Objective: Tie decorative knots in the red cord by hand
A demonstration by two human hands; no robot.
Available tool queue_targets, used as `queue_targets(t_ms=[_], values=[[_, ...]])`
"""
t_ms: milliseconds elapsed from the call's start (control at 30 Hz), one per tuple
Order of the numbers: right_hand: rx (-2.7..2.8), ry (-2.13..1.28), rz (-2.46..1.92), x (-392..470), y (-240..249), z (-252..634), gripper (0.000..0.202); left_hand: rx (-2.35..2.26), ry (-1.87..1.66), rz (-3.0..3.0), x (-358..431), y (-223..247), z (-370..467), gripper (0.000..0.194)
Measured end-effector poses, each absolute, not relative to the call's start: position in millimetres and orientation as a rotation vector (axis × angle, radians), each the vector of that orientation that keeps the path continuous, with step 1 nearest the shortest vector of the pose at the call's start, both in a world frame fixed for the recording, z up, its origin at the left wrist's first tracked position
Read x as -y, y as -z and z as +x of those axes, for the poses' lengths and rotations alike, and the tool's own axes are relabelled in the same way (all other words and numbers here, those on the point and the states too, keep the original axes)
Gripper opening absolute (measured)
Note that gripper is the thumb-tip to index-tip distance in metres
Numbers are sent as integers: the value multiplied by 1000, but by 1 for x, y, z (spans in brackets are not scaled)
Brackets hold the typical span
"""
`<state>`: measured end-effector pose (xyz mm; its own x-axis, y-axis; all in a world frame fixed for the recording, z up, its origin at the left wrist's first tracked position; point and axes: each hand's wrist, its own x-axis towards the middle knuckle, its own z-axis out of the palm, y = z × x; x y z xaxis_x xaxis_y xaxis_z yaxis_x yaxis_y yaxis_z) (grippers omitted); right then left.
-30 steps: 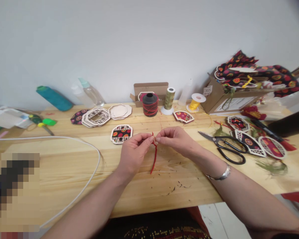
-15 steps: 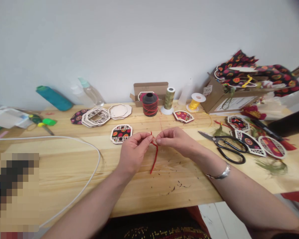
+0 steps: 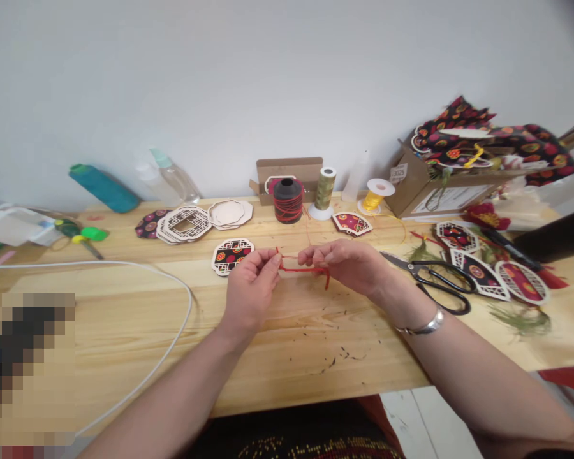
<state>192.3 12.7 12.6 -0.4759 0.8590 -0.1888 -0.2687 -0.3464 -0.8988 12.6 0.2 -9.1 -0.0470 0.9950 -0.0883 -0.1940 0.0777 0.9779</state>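
A red cord point(image 3: 303, 269) runs nearly level between my two hands. My left hand point(image 3: 254, 277) pinches one end of it between thumb and fingertips, with a short tip sticking up. My right hand point(image 3: 351, 264) is a little apart to the right, its fingers curled on a thin strand and the cord's other end hanging below them. A fine thread rises toward the spools. Beside my left hand lies a pale lattice-framed panel point(image 3: 224, 257) with dark patterned fabric, partly hidden. To the right of my right hand lie black-handled scissors point(image 3: 440, 280).
Behind stand a red cord spool point(image 3: 287, 203), a green thread cone point(image 3: 324, 191) and a yellow spool point(image 3: 374, 199). A cardboard box point(image 3: 406, 185) with fabric is at right, near several finished ornaments point(image 3: 481, 274). A white cable point(image 3: 189, 306) curves across the left.
My right hand has shifted right and its fingers have loosened from the close pinch. The red cord has swung from hanging down to stretching level between the hands.
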Motion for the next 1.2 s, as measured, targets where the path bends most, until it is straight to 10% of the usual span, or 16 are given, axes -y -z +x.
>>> queue_targets(t_ms=[367,667,1200], values=[[1031,-1795,-673,-18,-27,224,10,-1087,-1382,901,-6,8,9,14],[945,-1038,-1037,-26,-20,212,18,-1144,-1260,985,-1,8,12,19],[1618,-1382,-1182,-3,-4,173,20,-1241,-1146,1203,3,10,11,13]])
